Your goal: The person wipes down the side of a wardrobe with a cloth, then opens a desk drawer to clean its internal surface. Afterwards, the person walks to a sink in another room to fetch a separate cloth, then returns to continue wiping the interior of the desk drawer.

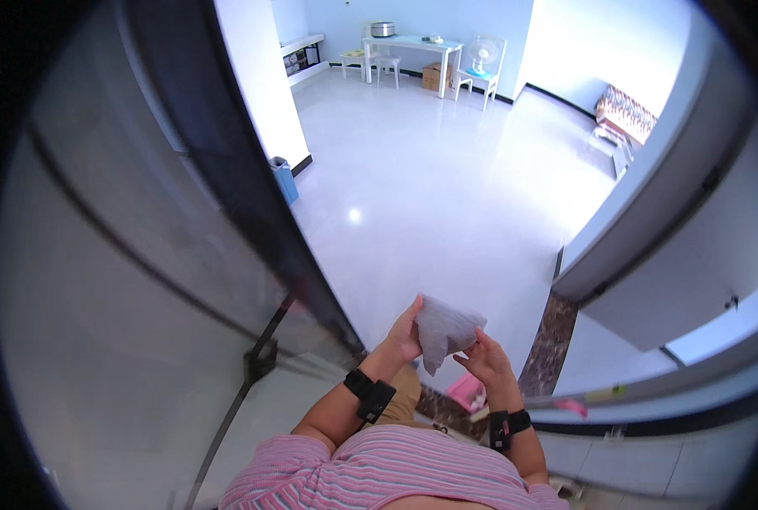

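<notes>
A grey cloth [449, 325], folded or bunched, is held up in front of my body over the pale floor. My left hand [406, 336] grips its left edge, thumb pointing up along the side. At the opposite edge, my right hand [488, 360] pinches the fabric with thumb and fingertips. One corner of the cloth hangs down between the hands. Black straps with small devices are on both wrists. Below my right hand, a pink plastic container [463, 390] stands on the floor, its contents partly hidden by my forearm.
A dark-framed door [245, 159] flanks my left, and a grey door [678, 293] the right. A dark marble threshold [548, 341] crosses the doorway. Beyond are a blue bin [284, 182], a white table [411, 43], a chair [490, 76] bearing a fan [482, 56], and a cardboard box [435, 76].
</notes>
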Demonstrator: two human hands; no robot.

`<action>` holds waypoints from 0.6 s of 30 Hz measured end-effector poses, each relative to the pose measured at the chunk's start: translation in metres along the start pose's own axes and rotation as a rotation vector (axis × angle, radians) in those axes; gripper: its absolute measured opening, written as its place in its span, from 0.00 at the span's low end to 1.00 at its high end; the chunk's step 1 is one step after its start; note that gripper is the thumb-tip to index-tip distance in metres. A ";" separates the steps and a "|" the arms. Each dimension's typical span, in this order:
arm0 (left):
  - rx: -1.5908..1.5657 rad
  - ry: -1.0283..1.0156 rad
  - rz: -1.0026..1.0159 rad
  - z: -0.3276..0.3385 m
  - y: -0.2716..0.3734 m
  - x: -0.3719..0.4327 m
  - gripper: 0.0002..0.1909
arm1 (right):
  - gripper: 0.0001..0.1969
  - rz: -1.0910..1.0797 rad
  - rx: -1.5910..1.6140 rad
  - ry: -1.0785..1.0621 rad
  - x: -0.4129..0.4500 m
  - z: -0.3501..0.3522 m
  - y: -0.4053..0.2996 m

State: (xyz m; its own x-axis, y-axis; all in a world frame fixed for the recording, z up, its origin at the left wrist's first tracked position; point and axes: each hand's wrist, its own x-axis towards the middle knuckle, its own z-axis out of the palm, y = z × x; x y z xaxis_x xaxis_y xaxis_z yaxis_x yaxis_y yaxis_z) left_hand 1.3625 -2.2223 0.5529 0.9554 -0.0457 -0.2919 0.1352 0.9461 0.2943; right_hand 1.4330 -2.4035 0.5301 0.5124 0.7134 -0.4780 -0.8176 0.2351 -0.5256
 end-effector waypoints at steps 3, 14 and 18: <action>-0.023 -0.006 0.000 0.003 0.050 0.075 0.27 | 0.19 -0.037 0.018 0.039 0.073 0.004 -0.055; 0.203 0.088 -0.032 0.037 0.190 0.278 0.26 | 0.21 -0.100 0.084 0.001 0.267 0.031 -0.231; 0.030 0.061 0.040 0.018 0.246 0.332 0.25 | 0.22 0.044 0.026 -0.055 0.354 0.058 -0.283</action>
State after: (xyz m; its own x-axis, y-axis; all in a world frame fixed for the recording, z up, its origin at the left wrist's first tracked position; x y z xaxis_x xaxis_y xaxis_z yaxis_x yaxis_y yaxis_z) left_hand 1.7174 -2.0101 0.5447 0.9426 0.0124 -0.3338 0.1060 0.9366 0.3341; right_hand 1.8309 -2.1794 0.5505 0.4611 0.7587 -0.4601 -0.8461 0.2195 -0.4858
